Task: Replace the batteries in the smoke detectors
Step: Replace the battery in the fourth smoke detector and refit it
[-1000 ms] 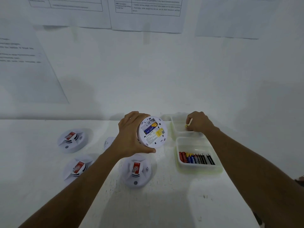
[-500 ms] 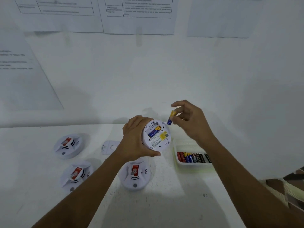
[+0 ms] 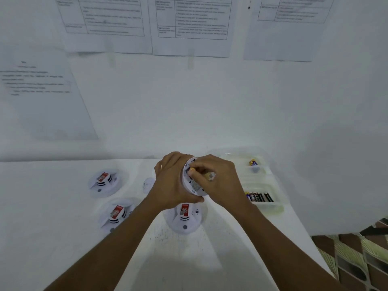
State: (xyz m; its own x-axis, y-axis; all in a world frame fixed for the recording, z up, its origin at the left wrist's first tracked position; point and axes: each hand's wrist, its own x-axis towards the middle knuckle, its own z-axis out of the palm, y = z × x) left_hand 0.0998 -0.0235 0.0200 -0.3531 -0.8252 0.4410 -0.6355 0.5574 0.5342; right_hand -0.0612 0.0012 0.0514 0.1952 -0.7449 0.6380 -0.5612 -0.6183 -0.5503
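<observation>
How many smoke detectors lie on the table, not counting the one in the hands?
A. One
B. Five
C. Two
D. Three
D. Three lie on the table: the far-left detector, the near-left detector and the middle detector. The left hand grips the held detector.

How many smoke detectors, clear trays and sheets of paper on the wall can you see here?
Smoke detectors: 4
Clear trays: 2
Wall sheets: 4
Total: 10
</observation>
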